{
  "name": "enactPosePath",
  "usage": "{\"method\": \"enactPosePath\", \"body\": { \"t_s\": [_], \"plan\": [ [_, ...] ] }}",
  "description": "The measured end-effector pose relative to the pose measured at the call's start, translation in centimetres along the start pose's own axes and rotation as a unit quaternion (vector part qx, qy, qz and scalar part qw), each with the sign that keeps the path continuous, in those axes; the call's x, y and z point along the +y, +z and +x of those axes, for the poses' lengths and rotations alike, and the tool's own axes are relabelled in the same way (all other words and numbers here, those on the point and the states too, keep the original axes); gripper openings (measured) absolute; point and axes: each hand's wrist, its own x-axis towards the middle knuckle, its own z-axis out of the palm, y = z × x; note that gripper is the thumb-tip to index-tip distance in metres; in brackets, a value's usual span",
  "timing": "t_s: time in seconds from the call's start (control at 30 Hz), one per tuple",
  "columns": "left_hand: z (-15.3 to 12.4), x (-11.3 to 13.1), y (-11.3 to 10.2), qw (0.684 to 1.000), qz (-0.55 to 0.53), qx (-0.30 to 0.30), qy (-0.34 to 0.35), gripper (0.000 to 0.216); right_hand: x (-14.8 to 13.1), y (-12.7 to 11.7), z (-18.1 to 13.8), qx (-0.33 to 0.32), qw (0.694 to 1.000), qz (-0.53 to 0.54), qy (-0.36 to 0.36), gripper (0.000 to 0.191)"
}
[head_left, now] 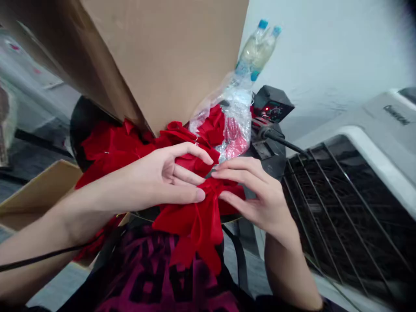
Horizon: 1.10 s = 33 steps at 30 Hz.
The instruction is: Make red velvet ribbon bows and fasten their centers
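Observation:
A red velvet-like fabric bow [206, 221] with long tails hangs over the edge of a round black table, above my lap. My left hand [169, 182] pinches the bow's gathered middle from the left, thumb in front and fingers curled behind. From the other side my right hand [256, 193] grips the same knot between thumb and fingertips. Whatever lies right under the fingertips is hidden. More red fabric pieces [110, 147] are heaped behind and left of my hands, some with small shiny bits on them.
A large cardboard box [165, 56] stands at the back of the black table. Beside it are a clear plastic bag [238, 117] with red pieces, bottles with blue caps [260, 47], and a black device with a red light [273, 104]. A caged heater-like appliance [351, 203] stands right; an open carton [39, 195] sits lower left.

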Motion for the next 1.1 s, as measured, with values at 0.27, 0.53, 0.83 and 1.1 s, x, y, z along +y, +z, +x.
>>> {"method": "enactPosePath", "body": {
  "t_s": [0.27,0.53,0.83,1.1],
  "plan": [
    [-0.7,-0.1,0.1,1.000,0.008,0.008,0.023,0.043,0.1,0.6,0.5,0.005,0.999,0.029,0.011,0.034],
    [-1.4,0.1,0.8,0.998,0.029,0.054,0.009,0.044,0.1,0.9,0.9,0.009,1.000,0.020,-0.005,0.035],
    [-1.2,-1.4,-1.4,0.998,0.051,0.026,0.024,0.042,-1.4,0.6,0.9,0.012,0.994,-0.110,-0.015,0.037],
    [-2.7,-2.6,-3.8,0.995,0.065,0.069,0.025,0.034,-1.8,1.1,2.4,-0.048,0.997,-0.066,0.014,0.051]
  ]
}}
